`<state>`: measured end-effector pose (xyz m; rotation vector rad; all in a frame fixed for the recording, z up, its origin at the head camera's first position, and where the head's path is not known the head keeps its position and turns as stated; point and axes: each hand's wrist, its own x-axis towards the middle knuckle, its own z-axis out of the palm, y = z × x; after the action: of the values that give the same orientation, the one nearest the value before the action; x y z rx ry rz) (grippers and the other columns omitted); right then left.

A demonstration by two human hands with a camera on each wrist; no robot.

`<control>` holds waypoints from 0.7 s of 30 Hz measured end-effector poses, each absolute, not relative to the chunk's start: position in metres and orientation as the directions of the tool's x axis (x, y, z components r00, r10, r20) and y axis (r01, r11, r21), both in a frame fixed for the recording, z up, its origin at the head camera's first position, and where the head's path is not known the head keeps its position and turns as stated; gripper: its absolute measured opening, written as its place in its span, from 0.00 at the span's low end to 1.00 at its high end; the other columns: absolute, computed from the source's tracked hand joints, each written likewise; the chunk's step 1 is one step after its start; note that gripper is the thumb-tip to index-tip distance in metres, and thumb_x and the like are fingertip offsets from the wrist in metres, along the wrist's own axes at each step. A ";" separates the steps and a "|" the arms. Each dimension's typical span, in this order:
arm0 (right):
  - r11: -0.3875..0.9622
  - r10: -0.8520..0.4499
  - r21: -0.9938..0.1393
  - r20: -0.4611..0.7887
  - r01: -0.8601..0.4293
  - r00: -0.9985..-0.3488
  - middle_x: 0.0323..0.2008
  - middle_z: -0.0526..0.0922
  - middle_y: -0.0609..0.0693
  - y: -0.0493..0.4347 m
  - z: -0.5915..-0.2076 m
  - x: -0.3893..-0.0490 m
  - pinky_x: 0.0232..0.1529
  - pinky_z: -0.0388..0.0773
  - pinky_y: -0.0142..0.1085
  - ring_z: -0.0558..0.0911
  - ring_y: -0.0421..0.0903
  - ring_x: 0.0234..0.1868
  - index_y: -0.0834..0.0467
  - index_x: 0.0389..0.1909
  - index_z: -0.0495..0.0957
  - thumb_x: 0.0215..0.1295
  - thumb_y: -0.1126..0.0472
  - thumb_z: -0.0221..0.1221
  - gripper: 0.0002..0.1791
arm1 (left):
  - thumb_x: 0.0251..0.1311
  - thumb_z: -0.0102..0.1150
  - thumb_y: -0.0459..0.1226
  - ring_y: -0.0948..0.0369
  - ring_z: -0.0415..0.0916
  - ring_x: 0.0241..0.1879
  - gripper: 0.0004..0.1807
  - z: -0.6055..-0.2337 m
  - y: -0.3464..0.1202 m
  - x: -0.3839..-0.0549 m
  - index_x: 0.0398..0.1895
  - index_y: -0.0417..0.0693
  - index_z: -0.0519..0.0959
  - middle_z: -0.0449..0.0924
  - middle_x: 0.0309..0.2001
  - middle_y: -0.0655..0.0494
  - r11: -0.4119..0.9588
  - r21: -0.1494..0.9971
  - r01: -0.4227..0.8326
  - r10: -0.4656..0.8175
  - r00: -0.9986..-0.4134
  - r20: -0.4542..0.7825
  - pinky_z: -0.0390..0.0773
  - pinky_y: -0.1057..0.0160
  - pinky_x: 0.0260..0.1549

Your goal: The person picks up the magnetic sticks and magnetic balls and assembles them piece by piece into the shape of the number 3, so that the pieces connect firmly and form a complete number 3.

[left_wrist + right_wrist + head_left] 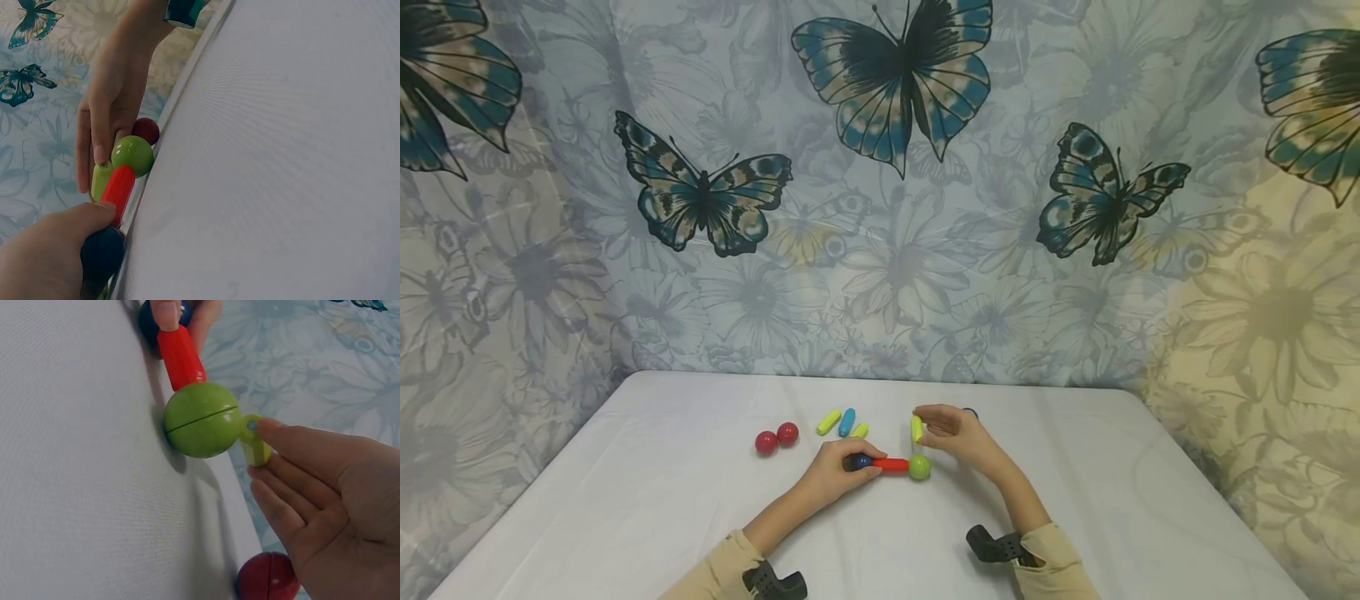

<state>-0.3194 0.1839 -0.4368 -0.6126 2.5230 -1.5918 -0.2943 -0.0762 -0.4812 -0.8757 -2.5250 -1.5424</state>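
Observation:
My left hand (838, 468) grips a dark blue ball (859, 461), its thumb lying on the near end of a red rod (892, 465). A green ball (919, 467) sits at the rod's other end, so ball, rod and ball form one line. Between thumb and fingers, my right hand (958, 437) pinches a yellow-green rod (917, 428), just beyond the green ball; whether rod and ball touch I cannot tell. In the right wrist view, a small grey disc shows on the end of this yellow-green rod (255, 442).
Two red balls (766, 442) lie on the white table (625, 500) to the left. Near them are a blue rod (847, 422) and two yellow-green rods (828, 422). Another dark blue piece (971, 412) peeks out behind my right hand. The right wrist view shows a red ball (269, 578) beside that hand.

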 end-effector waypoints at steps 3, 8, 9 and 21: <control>0.373 -0.403 -0.879 0.134 -0.296 -0.905 0.62 0.76 0.64 0.186 -0.436 -0.318 0.65 0.73 0.43 0.73 0.61 0.66 0.66 0.62 0.71 0.62 0.63 0.65 0.28 | 0.58 0.67 0.41 0.61 0.80 0.51 0.10 -0.483 -0.077 -0.296 0.44 0.58 0.85 0.86 0.45 0.61 0.338 0.795 0.503 0.442 -0.831 0.338 0.77 0.65 0.56; 0.380 -0.435 -0.874 0.119 -0.302 -0.892 0.62 0.75 0.66 0.187 -0.435 -0.317 0.66 0.71 0.48 0.72 0.63 0.66 0.68 0.62 0.71 0.63 0.63 0.64 0.28 | 0.59 0.67 0.40 0.61 0.80 0.51 0.10 -0.483 -0.077 -0.296 0.44 0.58 0.85 0.86 0.44 0.61 0.351 0.777 0.522 0.444 -0.824 0.353 0.77 0.65 0.56; 0.381 -0.438 -0.875 0.114 -0.299 -0.892 0.62 0.75 0.66 0.187 -0.435 -0.317 0.66 0.71 0.49 0.72 0.63 0.66 0.68 0.62 0.71 0.63 0.63 0.64 0.28 | 0.59 0.67 0.41 0.61 0.80 0.51 0.10 -0.483 -0.077 -0.296 0.44 0.58 0.85 0.86 0.44 0.61 0.351 0.777 0.523 0.444 -0.823 0.353 0.77 0.65 0.56; 0.400 -0.452 -0.866 0.098 -0.300 -0.887 0.61 0.76 0.65 0.185 -0.435 -0.314 0.65 0.72 0.49 0.73 0.62 0.66 0.67 0.61 0.72 0.62 0.63 0.64 0.27 | 0.57 0.68 0.39 0.60 0.81 0.51 0.10 -0.483 -0.076 -0.295 0.43 0.57 0.85 0.86 0.44 0.62 0.328 0.798 0.505 0.429 -0.832 0.350 0.77 0.64 0.56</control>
<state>-0.3138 0.1847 -0.4346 -0.6760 2.4976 -1.4967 -0.2952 -0.0761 -0.4831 -0.8804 -2.4975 -1.5455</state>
